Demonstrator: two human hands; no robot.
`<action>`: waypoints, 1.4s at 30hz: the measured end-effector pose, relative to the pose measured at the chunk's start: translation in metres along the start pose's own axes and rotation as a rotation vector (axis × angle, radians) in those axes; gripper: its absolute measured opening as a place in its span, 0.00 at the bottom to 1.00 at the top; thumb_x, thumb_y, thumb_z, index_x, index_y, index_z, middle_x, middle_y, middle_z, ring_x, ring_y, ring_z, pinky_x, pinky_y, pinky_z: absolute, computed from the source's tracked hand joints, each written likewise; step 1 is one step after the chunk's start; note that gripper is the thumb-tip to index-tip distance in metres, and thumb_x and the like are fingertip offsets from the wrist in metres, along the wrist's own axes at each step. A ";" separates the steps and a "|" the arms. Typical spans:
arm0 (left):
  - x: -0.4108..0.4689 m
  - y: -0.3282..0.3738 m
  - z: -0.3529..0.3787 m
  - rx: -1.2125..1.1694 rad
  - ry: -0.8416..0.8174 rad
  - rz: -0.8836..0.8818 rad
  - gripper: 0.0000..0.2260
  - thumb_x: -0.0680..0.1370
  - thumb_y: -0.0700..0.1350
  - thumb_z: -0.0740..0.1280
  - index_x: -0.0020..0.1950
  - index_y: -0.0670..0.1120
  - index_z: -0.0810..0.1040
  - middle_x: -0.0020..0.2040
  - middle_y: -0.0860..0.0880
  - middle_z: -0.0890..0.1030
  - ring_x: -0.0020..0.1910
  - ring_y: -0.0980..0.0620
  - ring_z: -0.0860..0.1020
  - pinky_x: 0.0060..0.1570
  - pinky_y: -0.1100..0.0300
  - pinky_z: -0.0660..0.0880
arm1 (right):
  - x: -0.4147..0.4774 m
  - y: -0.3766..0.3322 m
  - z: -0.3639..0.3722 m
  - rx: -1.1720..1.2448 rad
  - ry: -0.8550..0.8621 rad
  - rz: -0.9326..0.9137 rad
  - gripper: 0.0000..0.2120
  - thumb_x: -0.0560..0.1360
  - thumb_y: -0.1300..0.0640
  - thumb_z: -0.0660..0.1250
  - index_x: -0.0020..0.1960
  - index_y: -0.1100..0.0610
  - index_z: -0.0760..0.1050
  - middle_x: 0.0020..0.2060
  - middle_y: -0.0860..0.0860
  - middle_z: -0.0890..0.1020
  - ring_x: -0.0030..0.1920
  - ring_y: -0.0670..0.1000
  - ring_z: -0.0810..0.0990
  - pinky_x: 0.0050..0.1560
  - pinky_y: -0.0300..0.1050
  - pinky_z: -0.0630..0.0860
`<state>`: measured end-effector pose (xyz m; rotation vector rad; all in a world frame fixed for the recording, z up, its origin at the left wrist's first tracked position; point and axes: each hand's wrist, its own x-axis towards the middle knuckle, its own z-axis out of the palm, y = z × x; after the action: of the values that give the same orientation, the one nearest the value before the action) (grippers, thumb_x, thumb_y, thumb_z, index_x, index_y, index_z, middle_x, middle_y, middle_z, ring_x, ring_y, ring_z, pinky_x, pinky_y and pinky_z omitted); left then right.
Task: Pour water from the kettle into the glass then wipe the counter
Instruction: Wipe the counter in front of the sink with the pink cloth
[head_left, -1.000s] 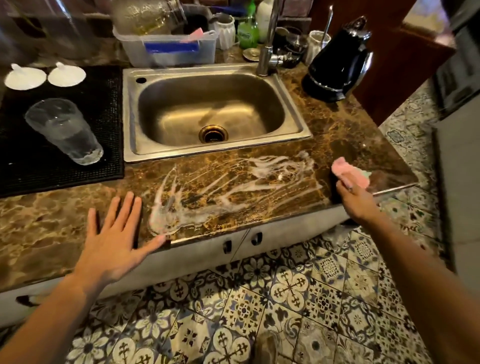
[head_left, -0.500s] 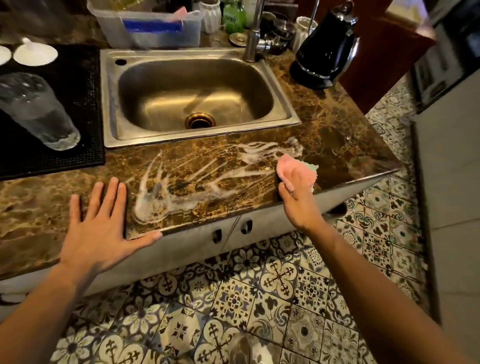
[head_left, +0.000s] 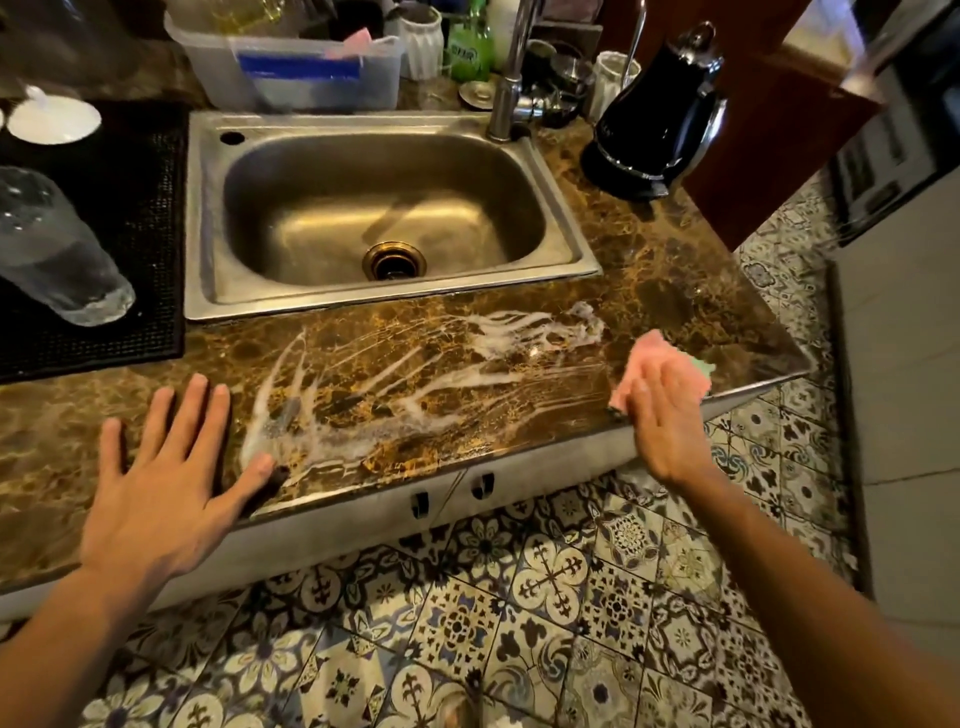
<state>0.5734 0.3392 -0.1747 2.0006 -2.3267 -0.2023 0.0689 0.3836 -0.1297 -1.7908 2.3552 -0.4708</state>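
Observation:
My right hand presses a pink sponge with a green edge onto the brown marble counter, near its front right edge. White soapy streaks run across the counter in front of the sink. My left hand lies flat on the counter's front edge, fingers spread, holding nothing. The glass, with water in it, stands on a black mat at the left. The black kettle sits on its base at the back right.
A steel sink with a tap fills the middle. Behind it stand a clear plastic tub, a green bottle and white cups. A white lid lies on the mat. Patterned floor tiles lie below.
My right hand with the sponge swept left along the counter, then came back right toward the front corner. My left hand stayed flat in place. The view shifted a little.

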 end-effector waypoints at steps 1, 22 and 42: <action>0.002 -0.003 0.004 0.005 0.005 0.002 0.36 0.80 0.73 0.46 0.85 0.60 0.45 0.86 0.58 0.44 0.85 0.52 0.44 0.80 0.47 0.37 | 0.006 0.015 0.000 -0.005 0.006 -0.028 0.24 0.89 0.56 0.45 0.68 0.75 0.68 0.65 0.77 0.74 0.66 0.79 0.73 0.72 0.70 0.67; 0.029 -0.062 0.077 -0.076 0.024 0.012 0.41 0.76 0.74 0.54 0.85 0.60 0.49 0.87 0.57 0.46 0.86 0.50 0.44 0.79 0.31 0.52 | -0.051 -0.116 0.049 0.209 -0.237 -0.175 0.29 0.86 0.43 0.49 0.81 0.57 0.62 0.81 0.56 0.64 0.83 0.56 0.57 0.83 0.56 0.53; 0.032 -0.076 0.094 -0.065 -0.010 0.021 0.44 0.74 0.74 0.57 0.86 0.57 0.51 0.87 0.53 0.49 0.86 0.47 0.48 0.79 0.32 0.51 | 0.099 0.015 -0.041 0.466 -0.085 0.369 0.25 0.86 0.41 0.52 0.69 0.55 0.77 0.63 0.60 0.82 0.63 0.62 0.80 0.66 0.57 0.75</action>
<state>0.6302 0.3020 -0.2799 1.9489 -2.3148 -0.2841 0.0160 0.2992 -0.0892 -1.1255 2.2078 -0.7861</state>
